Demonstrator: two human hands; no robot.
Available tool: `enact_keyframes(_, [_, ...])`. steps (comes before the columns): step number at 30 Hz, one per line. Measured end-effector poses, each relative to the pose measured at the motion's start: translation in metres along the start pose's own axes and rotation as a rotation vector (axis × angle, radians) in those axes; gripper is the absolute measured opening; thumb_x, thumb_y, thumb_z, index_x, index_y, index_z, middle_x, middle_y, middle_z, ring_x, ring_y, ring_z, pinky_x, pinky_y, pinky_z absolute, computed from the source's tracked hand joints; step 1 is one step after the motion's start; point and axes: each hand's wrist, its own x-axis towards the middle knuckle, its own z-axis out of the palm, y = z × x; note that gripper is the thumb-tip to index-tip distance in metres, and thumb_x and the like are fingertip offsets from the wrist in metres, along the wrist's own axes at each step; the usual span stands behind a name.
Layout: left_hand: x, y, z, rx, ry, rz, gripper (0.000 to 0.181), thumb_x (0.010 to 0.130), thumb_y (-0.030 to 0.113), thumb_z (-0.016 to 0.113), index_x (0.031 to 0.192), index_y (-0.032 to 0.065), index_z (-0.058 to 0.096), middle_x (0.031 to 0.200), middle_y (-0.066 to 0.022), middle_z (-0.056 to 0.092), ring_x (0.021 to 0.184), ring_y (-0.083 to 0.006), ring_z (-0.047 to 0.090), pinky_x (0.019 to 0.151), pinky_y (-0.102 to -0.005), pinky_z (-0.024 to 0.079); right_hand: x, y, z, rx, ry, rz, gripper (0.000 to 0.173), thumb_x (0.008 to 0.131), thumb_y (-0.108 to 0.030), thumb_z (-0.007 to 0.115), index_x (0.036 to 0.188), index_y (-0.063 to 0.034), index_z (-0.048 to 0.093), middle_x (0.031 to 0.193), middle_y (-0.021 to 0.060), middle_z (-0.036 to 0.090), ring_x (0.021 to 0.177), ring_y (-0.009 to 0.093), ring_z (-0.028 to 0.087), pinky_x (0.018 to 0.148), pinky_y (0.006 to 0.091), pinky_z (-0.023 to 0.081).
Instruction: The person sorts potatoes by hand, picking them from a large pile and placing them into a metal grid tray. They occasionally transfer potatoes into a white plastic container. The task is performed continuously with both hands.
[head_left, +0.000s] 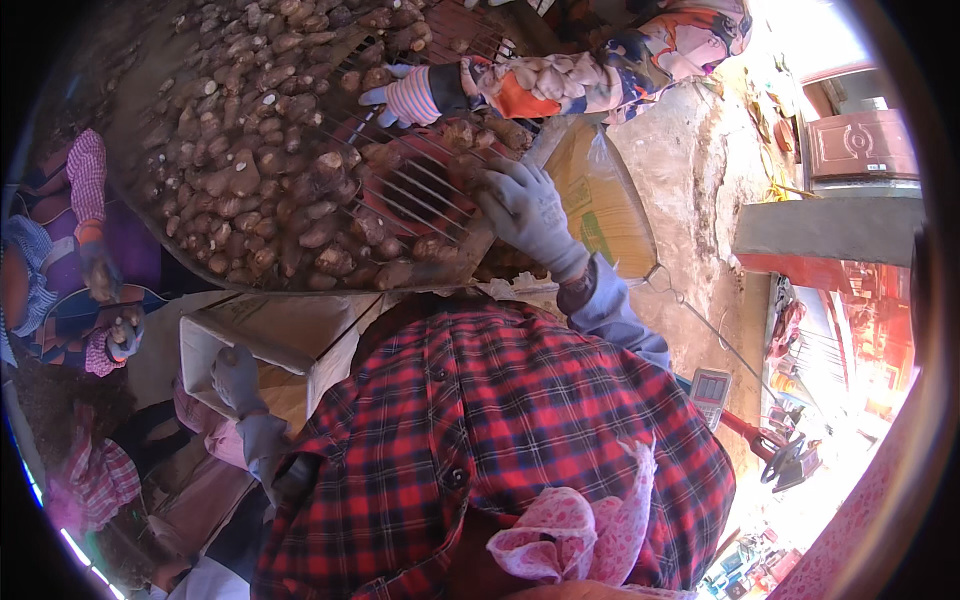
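Note:
In a grey work glove, my right hand (529, 214) reaches over the right side of a metal bar grate (420, 187). Its curled fingers are against or beside brown tubers that look like taro (466, 171); blur hides whether one is gripped. Beneath the bars is a reddish round opening (411, 187), dark inside. My left hand (238, 379), also gloved, hangs low at the mouth of an open white-sided container (201, 360). Its fingers are curled and I cannot tell what, if anything, is in them. A large heap of tubers (240, 180) spreads left of the grate.
A co-worker's striped glove (409, 97) touches the grate's far side. Another co-worker's gloved hands (105, 277) are at far left. A yellow printed sack (607, 202) hangs on the right. A scale display (709, 394) and a concrete wall (697, 172) stand beyond it.

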Motion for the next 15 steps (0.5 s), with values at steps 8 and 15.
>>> enact_keyframes(8, [-0.049, 0.142, -0.072, -0.794, 0.385, 0.365, 0.021, 0.097, 0.013, 0.069, 0.112, 0.0001, 0.077, 0.113, -0.0185, 0.076, 0.103, -0.0356, 0.072, 0.093, -0.0450, 0.056, 0.010, 0.029, 0.004, -0.307, -0.392, -0.020, 0.035, 0.083, -0.033, 0.077, 0.115, -0.0212, 0.073, 0.125, 0.0109, 0.064, 0.119, 0.036, 0.059, 0.100, 0.0518, 0.045])
enact_keyframes(15, [-0.042, 0.189, -0.109, -0.936, 0.286, 0.419, 0.019, 0.095, 0.007, 0.071, 0.111, 0.0028, 0.078, 0.113, -0.0157, 0.076, 0.107, -0.0332, 0.071, 0.096, -0.0431, 0.056, 0.038, -0.052, 0.017, -0.003, -0.375, -0.082, 0.032, 0.090, -0.035, 0.073, 0.117, -0.0179, 0.073, 0.125, 0.0102, 0.064, 0.117, 0.035, 0.059, 0.099, 0.0505, 0.046])
